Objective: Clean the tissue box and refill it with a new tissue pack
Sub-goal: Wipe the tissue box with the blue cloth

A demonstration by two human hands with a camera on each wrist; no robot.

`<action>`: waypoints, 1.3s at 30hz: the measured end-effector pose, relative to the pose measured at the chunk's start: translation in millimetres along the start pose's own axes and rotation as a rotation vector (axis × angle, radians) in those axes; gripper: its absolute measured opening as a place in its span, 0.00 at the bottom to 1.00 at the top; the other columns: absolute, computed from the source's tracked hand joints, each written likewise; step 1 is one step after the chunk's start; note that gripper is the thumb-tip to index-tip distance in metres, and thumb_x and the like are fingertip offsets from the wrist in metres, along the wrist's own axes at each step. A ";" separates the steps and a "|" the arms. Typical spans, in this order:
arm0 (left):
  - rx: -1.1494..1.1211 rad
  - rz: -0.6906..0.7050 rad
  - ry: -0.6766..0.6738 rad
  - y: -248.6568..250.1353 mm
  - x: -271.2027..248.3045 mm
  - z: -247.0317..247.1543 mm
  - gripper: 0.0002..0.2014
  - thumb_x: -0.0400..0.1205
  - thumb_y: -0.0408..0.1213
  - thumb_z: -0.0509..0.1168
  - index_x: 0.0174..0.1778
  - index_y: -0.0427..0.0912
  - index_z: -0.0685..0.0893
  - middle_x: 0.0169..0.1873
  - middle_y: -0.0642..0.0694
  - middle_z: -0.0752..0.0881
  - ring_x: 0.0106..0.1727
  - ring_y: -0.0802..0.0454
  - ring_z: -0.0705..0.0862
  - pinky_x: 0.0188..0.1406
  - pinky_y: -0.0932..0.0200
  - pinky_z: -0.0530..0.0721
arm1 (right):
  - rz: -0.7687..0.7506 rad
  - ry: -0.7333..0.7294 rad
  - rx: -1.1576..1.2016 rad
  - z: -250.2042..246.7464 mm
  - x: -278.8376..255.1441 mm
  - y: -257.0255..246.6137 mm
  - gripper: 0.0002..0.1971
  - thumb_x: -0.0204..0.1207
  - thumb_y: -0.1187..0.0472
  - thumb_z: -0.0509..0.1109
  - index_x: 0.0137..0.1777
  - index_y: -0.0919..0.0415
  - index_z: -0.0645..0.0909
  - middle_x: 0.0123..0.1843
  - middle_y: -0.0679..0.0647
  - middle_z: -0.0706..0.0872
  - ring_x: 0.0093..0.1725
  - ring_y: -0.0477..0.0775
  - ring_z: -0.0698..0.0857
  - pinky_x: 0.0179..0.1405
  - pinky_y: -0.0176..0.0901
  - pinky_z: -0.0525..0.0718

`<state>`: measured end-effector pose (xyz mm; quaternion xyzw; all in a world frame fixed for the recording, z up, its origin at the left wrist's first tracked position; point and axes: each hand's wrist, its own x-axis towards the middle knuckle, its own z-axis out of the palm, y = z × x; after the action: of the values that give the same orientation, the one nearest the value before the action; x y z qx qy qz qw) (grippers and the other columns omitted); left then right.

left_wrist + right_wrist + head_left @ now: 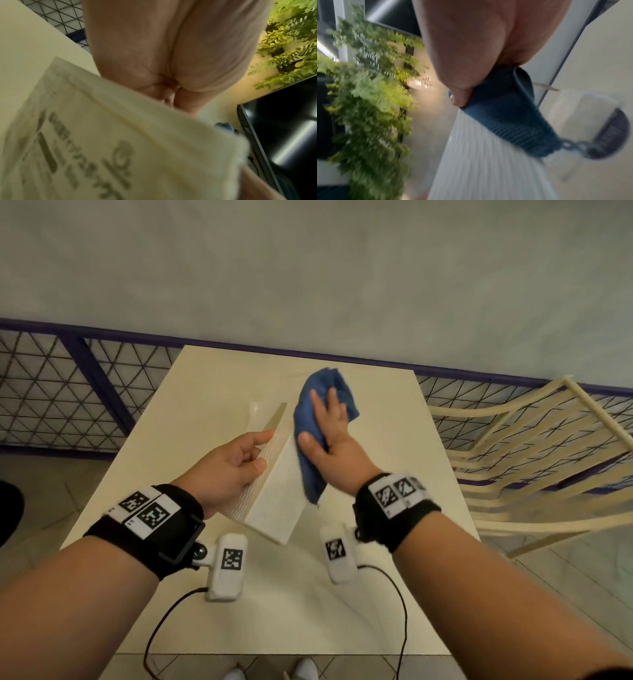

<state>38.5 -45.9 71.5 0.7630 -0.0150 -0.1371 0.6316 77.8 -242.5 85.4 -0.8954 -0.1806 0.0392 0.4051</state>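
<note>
The white ribbed tissue box (274, 494) is held tilted above the cream table (205, 392). My left hand (262, 451) grips its left side, thumb on the upper edge and fingers curled on the ribbed face. In the left wrist view the box's printed face (120, 142) fills the lower frame. A blue cloth (306, 412) lies over the box's right side. My right hand (317, 419) presses flat on the cloth with straight fingers. The right wrist view shows the cloth (505, 116) on the ribbed box (479, 169) under my thumb.
A pale flat piece (274, 416) lies on the table just behind the box. A cream slatted chair (534, 460) stands to the right. A purple-framed mesh fence (61, 392) runs behind the table, with a grey wall above. Green plants (373, 94) show in the wrist views.
</note>
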 end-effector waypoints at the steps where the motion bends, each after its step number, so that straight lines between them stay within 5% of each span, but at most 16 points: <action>1: 0.013 0.000 -0.020 1.4 -2.5 -0.8 0.23 0.85 0.28 0.57 0.75 0.53 0.71 0.61 0.33 0.82 0.56 0.51 0.84 0.58 0.62 0.79 | 0.040 0.033 0.010 -9.7 7.6 -3.2 0.35 0.84 0.49 0.58 0.84 0.44 0.42 0.86 0.51 0.33 0.84 0.56 0.34 0.82 0.54 0.43; 3: 0.052 0.007 -0.049 0.6 -6.4 -2.5 0.24 0.85 0.28 0.58 0.75 0.54 0.70 0.58 0.37 0.84 0.57 0.52 0.84 0.60 0.60 0.79 | 0.142 0.100 0.046 -24.3 19.1 -2.7 0.33 0.84 0.47 0.58 0.84 0.45 0.45 0.87 0.51 0.39 0.86 0.57 0.41 0.84 0.54 0.47; 5: 0.111 0.014 -0.080 -3.4 -8.2 -3.2 0.25 0.85 0.28 0.58 0.75 0.55 0.71 0.55 0.45 0.86 0.57 0.56 0.84 0.62 0.58 0.77 | 0.253 0.155 0.163 -31.0 23.8 2.7 0.31 0.81 0.43 0.60 0.82 0.44 0.56 0.86 0.53 0.55 0.84 0.58 0.58 0.83 0.55 0.59; 7: 0.149 0.017 -0.120 -7.1 -10.9 -5.9 0.25 0.84 0.27 0.59 0.74 0.56 0.72 0.55 0.50 0.86 0.57 0.59 0.84 0.65 0.57 0.76 | 0.371 0.194 0.350 -31.2 20.3 8.2 0.29 0.72 0.37 0.67 0.73 0.43 0.73 0.74 0.53 0.78 0.70 0.57 0.79 0.73 0.59 0.76; 10: 0.221 0.023 -0.188 -10.4 -13.6 -15.7 0.24 0.83 0.30 0.62 0.69 0.64 0.74 0.55 0.51 0.85 0.58 0.57 0.84 0.65 0.56 0.76 | 0.523 0.228 0.555 -31.1 9.7 13.5 0.24 0.63 0.43 0.79 0.59 0.47 0.82 0.60 0.51 0.86 0.56 0.55 0.87 0.58 0.56 0.86; 14: 0.584 -0.023 -0.309 0.6 -8.6 -26.3 0.24 0.85 0.38 0.59 0.71 0.70 0.65 0.64 0.55 0.79 0.62 0.58 0.79 0.70 0.56 0.72 | 0.684 0.287 0.729 -18.2 3.5 17.0 0.23 0.65 0.58 0.80 0.60 0.59 0.79 0.55 0.59 0.87 0.48 0.60 0.87 0.50 0.55 0.88; 17: 0.815 0.017 -0.384 10.5 -4.6 -27.2 0.30 0.84 0.51 0.59 0.79 0.69 0.53 0.78 0.58 0.63 0.76 0.56 0.67 0.77 0.54 0.63 | 0.754 0.416 0.778 1.7 3.6 16.4 0.25 0.63 0.57 0.80 0.60 0.59 0.78 0.53 0.60 0.86 0.49 0.61 0.88 0.53 0.60 0.88; 21: 1.146 0.158 -0.137 13.1 -6.0 4.2 0.55 0.65 0.69 0.69 0.82 0.60 0.45 0.82 0.58 0.54 0.81 0.54 0.56 0.78 0.46 0.53 | 0.780 0.499 0.882 24.5 2.0 6.0 0.28 0.64 0.51 0.79 0.61 0.56 0.74 0.50 0.57 0.86 0.48 0.58 0.87 0.54 0.57 0.88; 23: 1.282 0.254 0.078 8.6 -4.2 23.5 0.54 0.62 0.66 0.71 0.81 0.59 0.49 0.80 0.56 0.59 0.80 0.53 0.58 0.73 0.41 0.53 | 0.756 0.466 0.949 33.2 -0.3 -4.3 0.32 0.62 0.47 0.80 0.64 0.54 0.72 0.52 0.57 0.86 0.50 0.58 0.88 0.56 0.58 0.88; 25: 1.282 0.316 0.274 5.1 -0.1 28.1 0.46 0.64 0.57 0.73 0.78 0.58 0.61 0.74 0.54 0.70 0.74 0.53 0.66 0.66 0.42 0.53 | 0.721 0.387 1.007 36.1 -3.3 -10.2 0.36 0.60 0.40 0.79 0.66 0.52 0.72 0.56 0.56 0.87 0.53 0.58 0.89 0.57 0.58 0.87; 27: 1.229 0.342 0.401 8.0 1.5 22.1 0.41 0.62 0.52 0.74 0.73 0.58 0.69 0.67 0.55 0.77 0.67 0.51 0.73 0.59 0.46 0.55 | 0.684 0.363 1.049 30.2 -7.8 -8.8 0.30 0.69 0.40 0.74 0.68 0.53 0.74 0.58 0.56 0.87 0.55 0.59 0.88 0.59 0.60 0.86; 31: 1.152 0.282 0.432 17.9 0.2 6.3 0.41 0.62 0.49 0.72 0.73 0.58 0.66 0.61 0.56 0.78 0.61 0.51 0.76 0.57 0.50 0.56 | 0.594 0.515 1.077 2.3 -11.2 3.6 0.15 0.76 0.41 0.66 0.57 0.46 0.79 0.57 0.57 0.87 0.57 0.64 0.88 0.62 0.65 0.84; 34: 1.135 0.272 0.405 21.4 1.4 7.9 0.40 0.62 0.47 0.72 0.72 0.59 0.66 0.61 0.57 0.78 0.62 0.52 0.76 0.59 0.50 0.58 | 0.551 0.410 0.963 -7.6 -8.9 -17.9 0.19 0.69 0.32 0.64 0.50 0.44 0.79 0.58 0.56 0.87 0.60 0.59 0.86 0.66 0.62 0.81; 36: 1.091 0.288 0.399 22.1 3.7 13.2 0.39 0.61 0.46 0.73 0.69 0.58 0.68 0.59 0.57 0.79 0.61 0.52 0.78 0.61 0.49 0.63 | 0.480 0.257 0.764 1.7 -9.8 -37.7 0.24 0.76 0.34 0.58 0.63 0.47 0.79 0.67 0.56 0.83 0.67 0.57 0.81 0.72 0.59 0.76; 38: 1.001 0.298 0.407 23.3 2.6 14.5 0.37 0.59 0.47 0.76 0.65 0.56 0.71 0.55 0.55 0.80 0.59 0.49 0.80 0.61 0.46 0.71 | 0.310 0.169 0.492 20.8 -8.9 -43.0 0.27 0.83 0.40 0.50 0.81 0.44 0.60 0.84 0.53 0.63 0.83 0.55 0.61 0.82 0.57 0.60; 39: 0.954 0.285 0.409 23.8 0.5 13.5 0.37 0.59 0.46 0.77 0.65 0.55 0.71 0.56 0.55 0.80 0.59 0.48 0.79 0.61 0.45 0.73 | 0.245 0.137 0.419 24.8 -9.0 -43.7 0.28 0.83 0.39 0.48 0.83 0.41 0.53 0.86 0.50 0.54 0.85 0.52 0.52 0.84 0.56 0.53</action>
<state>39.5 -63.7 92.3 0.9667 -0.0555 0.1233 0.2174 51.2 -201.6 100.4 -0.8077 -0.0309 0.0637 0.5853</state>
